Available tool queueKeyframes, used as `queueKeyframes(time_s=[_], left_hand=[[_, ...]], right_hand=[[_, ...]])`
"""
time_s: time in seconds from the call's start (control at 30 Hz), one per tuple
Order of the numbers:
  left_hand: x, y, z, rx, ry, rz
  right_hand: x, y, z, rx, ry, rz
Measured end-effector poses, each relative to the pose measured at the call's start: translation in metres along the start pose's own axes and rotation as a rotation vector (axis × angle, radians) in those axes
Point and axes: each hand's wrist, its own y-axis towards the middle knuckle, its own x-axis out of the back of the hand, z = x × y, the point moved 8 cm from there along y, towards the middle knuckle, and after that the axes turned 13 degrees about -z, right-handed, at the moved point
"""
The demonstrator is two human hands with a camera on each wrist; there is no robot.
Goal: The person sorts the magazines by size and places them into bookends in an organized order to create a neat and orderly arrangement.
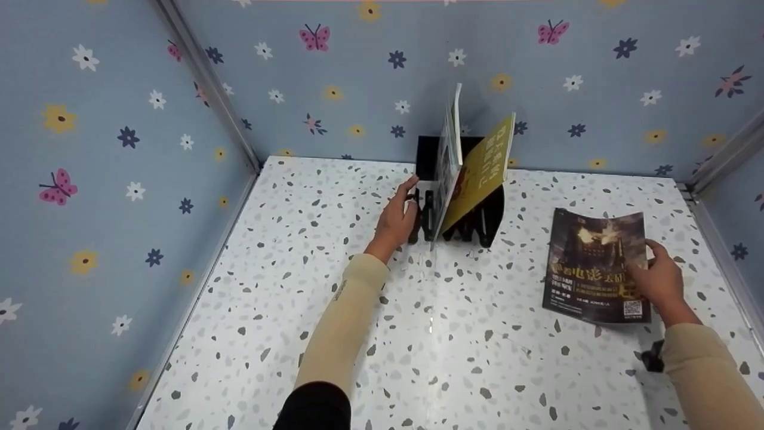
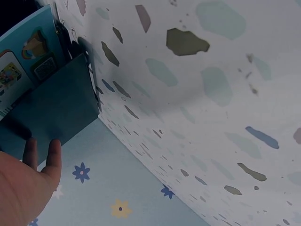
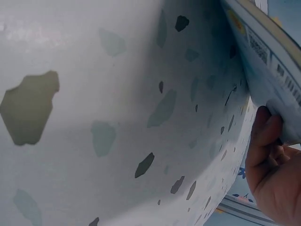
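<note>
My left hand [image 1: 396, 218] is at the left side of a black book rack [image 1: 427, 156], its fingers stretched along the rack. In the left wrist view its fingertips are right at the rack's dark panel [image 2: 66, 106]. Thin books stand in the rack: a yellow one [image 1: 480, 173] leans right, and a pale-edged one [image 1: 458, 128] is more upright. Off to the right, my right hand [image 1: 659, 278] grips a dark magazine [image 1: 588, 257] by its right edge. A barcode and QR code show on the magazine's other face [image 3: 268, 66] in the right wrist view.
The speckled white table [image 1: 477, 358] runs back to a blue flowered wall [image 1: 358, 71]. More flowered panels stand at the left [image 1: 101, 227] and right, joined by metal corner posts. A small black object [image 1: 653, 357] shows beside the right sleeve.
</note>
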Motion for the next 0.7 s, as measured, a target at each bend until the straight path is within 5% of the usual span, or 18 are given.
queueKeyframes(time_s=[0.7], left_hand=[[0.001, -0.002, -0.002, 0.004, -0.032, 0.006]], right_hand=[[0.032, -0.01, 0.059, 0.15, 0.138, -0.352]])
